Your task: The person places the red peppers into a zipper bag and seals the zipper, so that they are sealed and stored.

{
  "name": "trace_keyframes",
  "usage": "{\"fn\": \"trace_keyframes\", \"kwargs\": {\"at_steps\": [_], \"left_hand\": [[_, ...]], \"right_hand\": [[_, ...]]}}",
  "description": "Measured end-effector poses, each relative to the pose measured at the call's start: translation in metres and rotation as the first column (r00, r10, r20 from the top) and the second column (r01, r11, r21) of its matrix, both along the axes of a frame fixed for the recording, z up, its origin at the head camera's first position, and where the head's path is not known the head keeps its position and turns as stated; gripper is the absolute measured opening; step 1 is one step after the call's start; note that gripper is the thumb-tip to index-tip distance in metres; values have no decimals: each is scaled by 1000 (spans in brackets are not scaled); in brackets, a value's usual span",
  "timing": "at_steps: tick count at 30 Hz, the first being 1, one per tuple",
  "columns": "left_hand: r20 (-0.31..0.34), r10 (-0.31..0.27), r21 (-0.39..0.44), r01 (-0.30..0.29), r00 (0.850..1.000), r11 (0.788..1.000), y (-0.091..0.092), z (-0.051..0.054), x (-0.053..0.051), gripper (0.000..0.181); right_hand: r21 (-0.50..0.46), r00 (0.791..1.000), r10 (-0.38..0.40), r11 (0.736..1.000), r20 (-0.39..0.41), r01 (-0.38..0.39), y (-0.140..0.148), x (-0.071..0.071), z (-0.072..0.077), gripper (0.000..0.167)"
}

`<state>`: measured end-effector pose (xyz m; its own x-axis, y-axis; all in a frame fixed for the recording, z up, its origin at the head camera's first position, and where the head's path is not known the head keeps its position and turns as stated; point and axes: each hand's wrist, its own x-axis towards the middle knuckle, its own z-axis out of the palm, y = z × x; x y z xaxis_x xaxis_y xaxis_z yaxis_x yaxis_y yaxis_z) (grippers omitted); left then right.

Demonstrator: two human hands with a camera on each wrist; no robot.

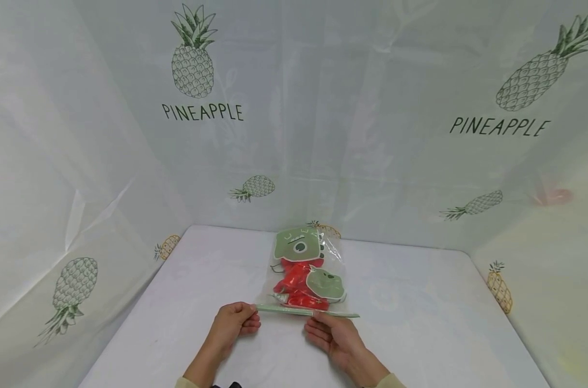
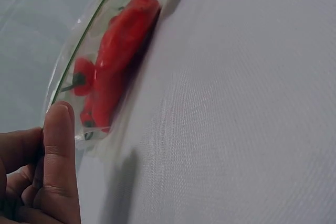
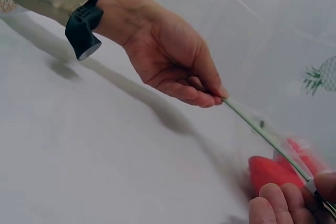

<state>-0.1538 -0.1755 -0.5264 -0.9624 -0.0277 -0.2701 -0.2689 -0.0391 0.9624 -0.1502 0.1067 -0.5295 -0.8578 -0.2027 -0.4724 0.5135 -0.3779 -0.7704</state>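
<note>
A clear zip bag with green cartoon prints lies at the far middle of the table, several red peppers inside it. Its green zip strip runs along the edge nearest me. My left hand pinches the left end of that strip between thumb and forefinger. Further right along the strip, my right hand pinches it with the thumb on top. In the right wrist view a small pale piece, perhaps the slider, shows at the right thumb; most of it is hidden.
A white cloth-like table surface spreads around the bag. White curtains with pineapple prints hang behind the table and on both sides. A dark wrist mount sits on the left wrist.
</note>
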Motion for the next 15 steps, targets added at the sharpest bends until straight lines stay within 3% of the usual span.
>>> {"fn": "trace_keyframes", "kwargs": {"at_steps": [15], "left_hand": [[12,-19,-4,19,1000,1000,-3,0,-2,27]], "right_hand": [[25,1000,5,1000,8,-5,27,2,-2,39]]}}
